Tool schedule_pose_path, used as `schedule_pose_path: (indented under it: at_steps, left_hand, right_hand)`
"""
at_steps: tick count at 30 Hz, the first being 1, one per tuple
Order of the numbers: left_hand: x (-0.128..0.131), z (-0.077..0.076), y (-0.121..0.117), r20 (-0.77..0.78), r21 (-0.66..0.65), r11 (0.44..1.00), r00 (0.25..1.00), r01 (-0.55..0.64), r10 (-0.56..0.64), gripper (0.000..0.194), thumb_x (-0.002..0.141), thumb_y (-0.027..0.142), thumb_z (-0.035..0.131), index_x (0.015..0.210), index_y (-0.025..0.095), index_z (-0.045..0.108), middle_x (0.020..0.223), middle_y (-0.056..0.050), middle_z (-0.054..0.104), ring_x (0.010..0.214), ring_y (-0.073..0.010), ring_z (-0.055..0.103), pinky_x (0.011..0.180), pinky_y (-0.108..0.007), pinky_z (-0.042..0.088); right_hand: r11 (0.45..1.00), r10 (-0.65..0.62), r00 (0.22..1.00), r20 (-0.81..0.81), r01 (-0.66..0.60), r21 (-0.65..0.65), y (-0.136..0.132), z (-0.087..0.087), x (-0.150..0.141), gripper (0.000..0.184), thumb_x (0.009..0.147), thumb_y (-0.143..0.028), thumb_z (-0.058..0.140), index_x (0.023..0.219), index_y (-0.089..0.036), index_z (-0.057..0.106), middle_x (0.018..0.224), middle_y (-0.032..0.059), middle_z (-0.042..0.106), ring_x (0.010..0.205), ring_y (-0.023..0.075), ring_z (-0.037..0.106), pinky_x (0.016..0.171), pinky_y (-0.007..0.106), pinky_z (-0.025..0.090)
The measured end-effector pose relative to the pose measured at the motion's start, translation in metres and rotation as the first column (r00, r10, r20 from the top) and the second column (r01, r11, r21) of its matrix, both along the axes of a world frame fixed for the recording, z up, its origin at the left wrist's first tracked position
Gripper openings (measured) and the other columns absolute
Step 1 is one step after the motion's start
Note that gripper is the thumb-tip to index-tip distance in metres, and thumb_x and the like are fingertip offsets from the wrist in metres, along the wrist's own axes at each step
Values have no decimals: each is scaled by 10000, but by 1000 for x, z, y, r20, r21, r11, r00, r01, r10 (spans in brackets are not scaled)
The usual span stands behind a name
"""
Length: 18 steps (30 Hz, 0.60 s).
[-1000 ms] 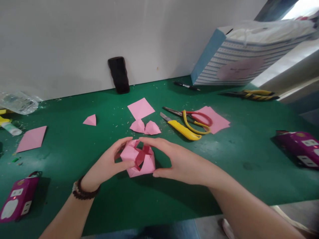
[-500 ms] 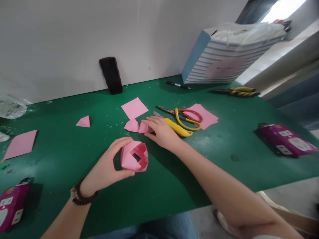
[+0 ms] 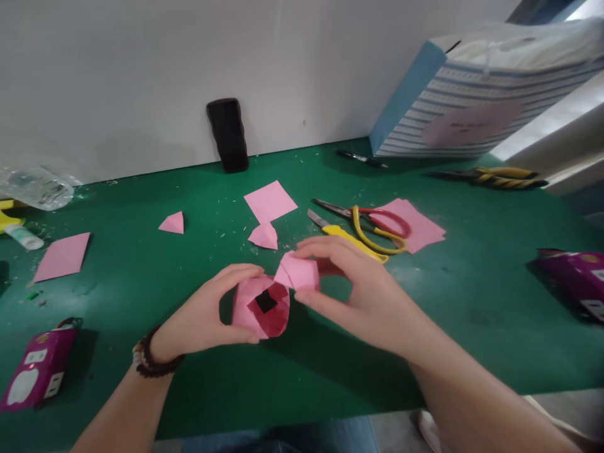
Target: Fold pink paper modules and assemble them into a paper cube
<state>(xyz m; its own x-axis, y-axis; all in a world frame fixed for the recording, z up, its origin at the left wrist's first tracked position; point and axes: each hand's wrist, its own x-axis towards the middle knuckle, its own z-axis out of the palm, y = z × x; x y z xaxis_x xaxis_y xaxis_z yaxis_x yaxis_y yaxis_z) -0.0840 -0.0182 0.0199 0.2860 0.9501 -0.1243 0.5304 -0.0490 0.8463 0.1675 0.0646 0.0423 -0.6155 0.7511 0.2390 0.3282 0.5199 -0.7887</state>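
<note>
My left hand [image 3: 207, 314] is curled round a pink folded paper cup shape [image 3: 262, 306], its open mouth turned toward me with a dark square hole in the bottom. My right hand [image 3: 358, 289] pinches a small folded pink paper piece [image 3: 298, 272] between thumb and fingers, right at the cup's upper right rim. Another folded pink piece [image 3: 264, 235] lies on the green table [image 3: 141, 277] just behind. A pink triangle [image 3: 172, 223] lies further left.
Flat pink squares [image 3: 270, 200] [image 3: 62, 257] [image 3: 418, 225], red-and-yellow scissors [image 3: 372, 226] and a yellow utility knife [image 3: 346, 238] lie behind my hands. A black phone [image 3: 228, 134] leans on the wall. A striped paper bag [image 3: 472, 94] stands back right. Purple boxes [image 3: 38, 371] [image 3: 573, 277] flank me.
My right hand left the cup, reached back to the folded pieces, picked one up and brought it to the cup's rim. One folded piece stays on the table.
</note>
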Motion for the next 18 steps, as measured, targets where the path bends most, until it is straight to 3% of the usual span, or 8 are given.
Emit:
schedule_pose_path:
  at_steps: [5, 12, 18]
  left_hand:
    - [-9, 1, 2, -60, 2, 997, 996, 73, -73, 996, 605, 473, 871, 1452, 343, 365, 1538, -77, 372, 1416, -335, 360, 1156, -513, 350]
    - [-6, 0, 2, -9, -26, 1000, 1000, 6, -6, 821, 697, 401, 823, 1410, 365, 417, 1476, -62, 444, 1350, -312, 455, 1070, -478, 472]
    - [-3, -1, 1, 6, -44, 997, 998, -60, 60, 790, 690, 397, 821, 1388, 375, 452, 1451, -61, 471, 1321, -323, 489, 1006, -475, 536]
  right_hand:
    - [990, 117, 977, 176, -101, -99, -13, 1, -2, 322, 830, -234, 672, 1135, -271, 575, 1186, 33, 628, 898, 166, 659, 750, 318, 580]
    - [990, 142, 926, 351, -125, -72, -17, -1, -4, 292, 794, -244, 714, 1055, -258, 582, 1177, 34, 600, 801, 167, 650, 688, 343, 571]
    - [993, 121, 919, 376, -119, -29, -18, -2, -4, 315, 768, -261, 735, 1048, -248, 591, 1203, 65, 592, 750, 169, 661, 641, 341, 576]
